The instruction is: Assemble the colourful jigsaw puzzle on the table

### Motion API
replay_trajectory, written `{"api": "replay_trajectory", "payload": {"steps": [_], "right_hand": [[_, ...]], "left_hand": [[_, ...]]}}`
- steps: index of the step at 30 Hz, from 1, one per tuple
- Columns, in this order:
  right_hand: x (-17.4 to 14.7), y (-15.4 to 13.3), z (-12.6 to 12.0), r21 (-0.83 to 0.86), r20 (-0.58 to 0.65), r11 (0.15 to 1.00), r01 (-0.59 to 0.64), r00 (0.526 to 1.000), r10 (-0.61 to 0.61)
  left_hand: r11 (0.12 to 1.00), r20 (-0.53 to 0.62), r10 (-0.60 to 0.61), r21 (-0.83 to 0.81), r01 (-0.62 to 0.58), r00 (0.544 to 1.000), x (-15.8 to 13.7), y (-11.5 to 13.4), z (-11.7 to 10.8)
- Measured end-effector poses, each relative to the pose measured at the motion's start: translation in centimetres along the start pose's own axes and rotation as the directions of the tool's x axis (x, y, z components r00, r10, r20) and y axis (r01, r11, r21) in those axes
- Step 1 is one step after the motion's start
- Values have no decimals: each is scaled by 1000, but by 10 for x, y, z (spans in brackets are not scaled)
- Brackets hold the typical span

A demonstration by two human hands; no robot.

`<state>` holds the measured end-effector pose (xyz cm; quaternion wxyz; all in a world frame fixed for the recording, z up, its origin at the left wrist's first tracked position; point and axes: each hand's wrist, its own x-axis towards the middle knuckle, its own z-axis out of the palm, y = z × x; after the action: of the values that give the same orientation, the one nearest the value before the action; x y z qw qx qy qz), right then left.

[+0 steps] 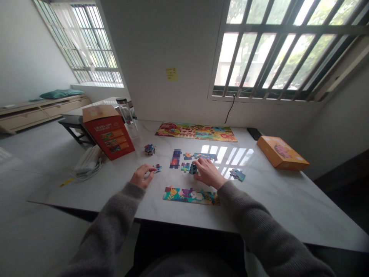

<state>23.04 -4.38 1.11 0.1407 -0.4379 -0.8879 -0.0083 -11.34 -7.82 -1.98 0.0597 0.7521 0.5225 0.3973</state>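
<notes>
head view: at a white marbled table (273, 207), the left hand (142, 176) has its thumb and fingers drawn close together on a small puzzle piece (158, 168), its printed side showing past the fingertips. the right hand (210, 173) is bent over the middle of the table, its thumb and fingers narrow around a dark piece (193, 169), just beside a green piece (185, 167). behind these lie an orange-patterned piece (188, 156) and a short strip (205, 156), with a blurred upright section (175, 159) to their left. a joined strip with a white rabbit (192, 195) lies nearest the body, and a stack of pieces (149, 150) sits beyond the left hand. a few pieces (238, 174) lie to the right. a long picture puzzle (196, 132) lies near the wall, between a red box (109, 134) and an orange box (281, 153)
</notes>
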Motion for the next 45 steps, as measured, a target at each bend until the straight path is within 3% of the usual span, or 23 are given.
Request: {"api": "replay_trajectory", "payload": {"steps": [3, 7, 9, 13, 15, 20, 26, 29, 34, 37, 40, 45], "right_hand": [[0, 3, 5, 235, -58, 972, 2, 998, 11], [4, 9, 9, 526, -121, 849, -59, 982, 143], [7, 6, 10, 685, -105, 726, -67, 976, 188], [14, -20, 12, 931, -2, 362, -50, 990, 142], [19, -38, 14, 962, 19, 270, -45, 995, 99], [29, -70, 19, 976, 38, 215, -45, 999, 39], [29, -80, 26, 978, 75, 193, -80, 997, 34], [27, -82, 26, 958, 81, 272, -89, 996, 42], [4, -84, 13, 711, -70, 703, -11, 994, 87], [-23, -90, 3, 493, -101, 868, 65, 995, -17], [-48, -103, 0, 329, -65, 939, 99, 995, -81], [-69, -117, 4, 222, 75, 964, 148, 983, -169]], "left_hand": [[1000, 16, 17, -19, -17, 1000, 0, 4, 0], [998, 30, 48, -52, -46, 998, -1, 7, 3], [994, 22, 82, -76, -80, 996, -1, 9, 6], [979, 56, 154, -144, -145, 986, -3, 15, 13], [974, 98, 177, -162, -160, 979, -4, 19, 16], [966, 175, 215, -182, -183, 961, -6, 27, 17], [962, 217, 204, -224, -155, 955, -8, 30, 17], [964, 210, 206, -213, -161, 956, -9, 25, 19], [978, 165, 204, -87, -191, 965, -20, 6, 9], [984, 213, 173, -1, -177, 962, -33, -2, -6], [987, 274, 116, 77, -142, 955, -44, -3, -19], [986, 349, 61, 126, -111, 935, -46, 1, -29]]}}
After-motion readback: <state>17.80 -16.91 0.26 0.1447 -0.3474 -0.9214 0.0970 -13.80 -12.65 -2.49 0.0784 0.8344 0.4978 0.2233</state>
